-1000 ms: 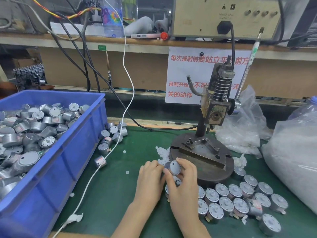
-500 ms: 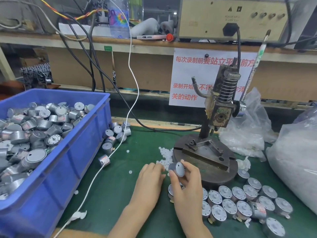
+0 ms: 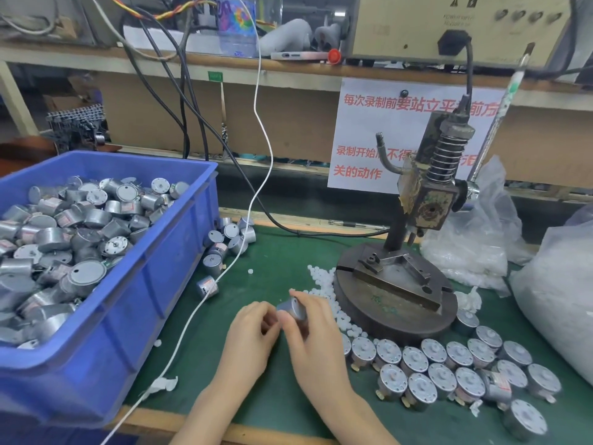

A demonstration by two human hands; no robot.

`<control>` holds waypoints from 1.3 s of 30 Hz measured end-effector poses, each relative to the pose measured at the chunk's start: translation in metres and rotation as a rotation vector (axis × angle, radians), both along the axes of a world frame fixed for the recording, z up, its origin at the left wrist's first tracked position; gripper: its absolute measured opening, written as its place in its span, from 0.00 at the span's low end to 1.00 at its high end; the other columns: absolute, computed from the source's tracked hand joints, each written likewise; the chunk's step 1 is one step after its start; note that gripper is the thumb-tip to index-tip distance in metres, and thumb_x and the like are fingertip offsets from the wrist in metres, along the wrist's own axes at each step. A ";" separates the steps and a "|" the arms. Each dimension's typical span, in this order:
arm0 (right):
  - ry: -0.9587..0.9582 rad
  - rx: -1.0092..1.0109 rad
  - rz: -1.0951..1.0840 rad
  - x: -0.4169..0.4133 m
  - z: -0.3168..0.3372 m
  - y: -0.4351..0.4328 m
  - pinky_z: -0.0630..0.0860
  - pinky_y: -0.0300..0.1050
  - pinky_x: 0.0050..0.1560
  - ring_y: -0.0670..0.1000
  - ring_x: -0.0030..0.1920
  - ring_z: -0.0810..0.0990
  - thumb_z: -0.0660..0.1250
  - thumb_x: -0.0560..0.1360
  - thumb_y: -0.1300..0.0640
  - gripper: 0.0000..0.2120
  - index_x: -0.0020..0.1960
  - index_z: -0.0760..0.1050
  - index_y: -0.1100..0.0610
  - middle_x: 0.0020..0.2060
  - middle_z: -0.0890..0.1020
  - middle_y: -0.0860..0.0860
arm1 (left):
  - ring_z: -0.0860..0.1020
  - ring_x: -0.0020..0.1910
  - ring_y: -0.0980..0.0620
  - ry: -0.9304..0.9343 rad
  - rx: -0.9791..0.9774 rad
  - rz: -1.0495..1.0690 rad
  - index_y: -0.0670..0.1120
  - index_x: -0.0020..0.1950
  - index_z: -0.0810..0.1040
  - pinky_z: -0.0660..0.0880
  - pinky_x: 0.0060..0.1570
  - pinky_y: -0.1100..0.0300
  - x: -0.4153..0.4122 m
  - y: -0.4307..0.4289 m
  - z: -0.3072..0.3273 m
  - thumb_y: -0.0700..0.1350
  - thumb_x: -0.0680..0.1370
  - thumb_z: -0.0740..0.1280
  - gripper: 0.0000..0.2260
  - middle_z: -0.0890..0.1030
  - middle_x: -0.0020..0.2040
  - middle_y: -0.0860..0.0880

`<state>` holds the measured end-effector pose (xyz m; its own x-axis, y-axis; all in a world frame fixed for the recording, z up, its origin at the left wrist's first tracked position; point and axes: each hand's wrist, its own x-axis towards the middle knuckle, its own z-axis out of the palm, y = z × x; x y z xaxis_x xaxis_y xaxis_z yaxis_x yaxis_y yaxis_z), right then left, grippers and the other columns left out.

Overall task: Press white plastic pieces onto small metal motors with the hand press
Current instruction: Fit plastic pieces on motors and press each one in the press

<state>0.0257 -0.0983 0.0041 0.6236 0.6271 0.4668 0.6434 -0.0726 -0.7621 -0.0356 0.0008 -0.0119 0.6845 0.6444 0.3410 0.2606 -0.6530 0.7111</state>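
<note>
Starting at the left of the frame, your blue bin [image 3: 154, 316] of loose motors walls off that side, and a white cable [image 3: 205, 303] trails down the green counter [image 3: 272, 252] between the bin and your left hand [image 3: 253, 335]. That hand is curled, fingertips meeting at the end of the small metal motor [image 3: 293, 308]; whether it pinches a white piece there is too blurred to tell. Your right hand [image 3: 314, 342] is clamped round the motor's body at lower centre, near the press base. You look to be seating a piece on the shaft by hand, before any pressing. Next comes carrying the motor up and right onto the fixture of the hand press [image 3: 430, 203], under its ram. Scattered white plastic pieces [image 3: 321, 279] hug the base's left edge and rows of motors [image 3: 442, 374] crowd the lower right, so your open lane runs straight over the base rim. The far right, by the plastic bag [image 3: 561, 300], is tight.
</note>
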 end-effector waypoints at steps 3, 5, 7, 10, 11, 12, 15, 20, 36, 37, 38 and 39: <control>0.059 -0.113 -0.050 0.005 0.000 0.017 0.59 0.22 0.52 0.45 0.57 0.71 0.60 0.79 0.55 0.18 0.68 0.68 0.58 0.53 0.70 0.46 | 0.68 0.36 0.57 0.033 -0.008 0.004 0.53 0.32 0.66 0.64 0.38 0.70 -0.001 0.000 0.001 0.36 0.72 0.69 0.17 0.69 0.32 0.55; 0.043 -0.193 -0.045 0.007 -0.002 0.021 0.63 0.30 0.50 0.45 0.53 0.71 0.55 0.81 0.54 0.21 0.74 0.60 0.54 0.54 0.68 0.47 | 0.71 0.38 0.57 -0.004 -0.053 0.012 0.53 0.32 0.69 0.66 0.39 0.70 -0.003 0.000 -0.001 0.35 0.71 0.69 0.16 0.72 0.34 0.54; -0.008 -0.268 -0.001 0.005 -0.007 0.020 0.65 0.37 0.49 0.43 0.48 0.68 0.52 0.82 0.53 0.23 0.76 0.53 0.50 0.53 0.65 0.46 | 0.72 0.37 0.57 -0.049 -0.116 0.037 0.52 0.32 0.71 0.67 0.39 0.69 -0.005 0.000 -0.001 0.34 0.71 0.69 0.15 0.74 0.33 0.54; 0.022 -0.320 -0.005 0.006 -0.014 0.020 0.64 0.38 0.45 0.44 0.45 0.68 0.50 0.82 0.53 0.23 0.76 0.52 0.51 0.52 0.64 0.47 | 0.74 0.34 0.59 -0.131 -0.231 0.083 0.48 0.35 0.75 0.69 0.37 0.72 -0.006 0.001 0.001 0.34 0.73 0.68 0.11 0.78 0.33 0.52; 0.039 -0.330 -0.021 0.009 -0.015 0.021 0.63 0.38 0.43 0.45 0.46 0.69 0.49 0.82 0.53 0.23 0.76 0.52 0.51 0.52 0.64 0.47 | 0.75 0.35 0.60 -0.161 -0.263 0.102 0.48 0.36 0.76 0.69 0.36 0.73 -0.007 0.002 0.001 0.34 0.73 0.68 0.10 0.79 0.34 0.53; 0.041 -0.344 -0.031 0.010 -0.016 0.023 0.63 0.38 0.43 0.46 0.47 0.70 0.49 0.82 0.53 0.22 0.76 0.53 0.52 0.51 0.64 0.47 | 0.76 0.36 0.61 -0.189 -0.287 0.121 0.49 0.37 0.75 0.69 0.36 0.74 -0.007 0.002 0.002 0.34 0.74 0.68 0.11 0.79 0.35 0.53; 0.027 -0.391 -0.033 0.011 -0.016 0.025 0.61 0.37 0.41 0.47 0.50 0.72 0.49 0.82 0.53 0.22 0.75 0.55 0.51 0.51 0.64 0.46 | 0.76 0.37 0.63 -0.241 -0.339 0.155 0.51 0.38 0.74 0.69 0.37 0.76 -0.007 0.003 0.002 0.35 0.74 0.67 0.12 0.79 0.36 0.55; 0.016 -0.450 -0.029 0.011 -0.016 0.026 0.58 0.37 0.39 0.49 0.51 0.72 0.48 0.82 0.52 0.21 0.75 0.57 0.51 0.50 0.65 0.46 | 0.75 0.38 0.65 -0.254 -0.357 0.174 0.51 0.38 0.74 0.69 0.37 0.76 -0.007 0.005 0.000 0.36 0.75 0.67 0.11 0.79 0.37 0.55; -0.021 -0.497 -0.013 0.012 -0.016 0.027 0.67 0.40 0.45 0.47 0.50 0.72 0.48 0.82 0.51 0.22 0.76 0.54 0.50 0.51 0.63 0.45 | 0.75 0.38 0.63 -0.251 -0.356 0.172 0.51 0.38 0.74 0.69 0.36 0.76 -0.005 0.005 -0.002 0.36 0.75 0.67 0.11 0.79 0.37 0.54; -0.002 -0.483 -0.007 0.013 -0.017 0.027 0.65 0.39 0.44 0.46 0.49 0.71 0.48 0.82 0.51 0.22 0.76 0.54 0.50 0.51 0.64 0.45 | 0.75 0.38 0.63 -0.251 -0.355 0.172 0.51 0.38 0.74 0.69 0.36 0.76 -0.005 0.005 -0.002 0.36 0.75 0.67 0.11 0.79 0.37 0.54; 0.002 -0.476 -0.001 0.013 -0.017 0.027 0.65 0.39 0.45 0.45 0.49 0.70 0.48 0.82 0.51 0.22 0.75 0.55 0.50 0.51 0.64 0.45 | 0.75 0.38 0.63 -0.251 -0.354 0.172 0.50 0.38 0.74 0.69 0.36 0.76 -0.005 0.005 -0.001 0.36 0.75 0.67 0.10 0.79 0.37 0.54; -0.005 -0.478 0.003 0.013 -0.017 0.027 0.66 0.40 0.46 0.46 0.50 0.71 0.48 0.82 0.51 0.22 0.75 0.55 0.50 0.51 0.64 0.45 | 0.75 0.37 0.63 -0.251 -0.352 0.171 0.50 0.39 0.74 0.69 0.36 0.76 -0.005 0.005 -0.001 0.36 0.75 0.67 0.10 0.79 0.37 0.54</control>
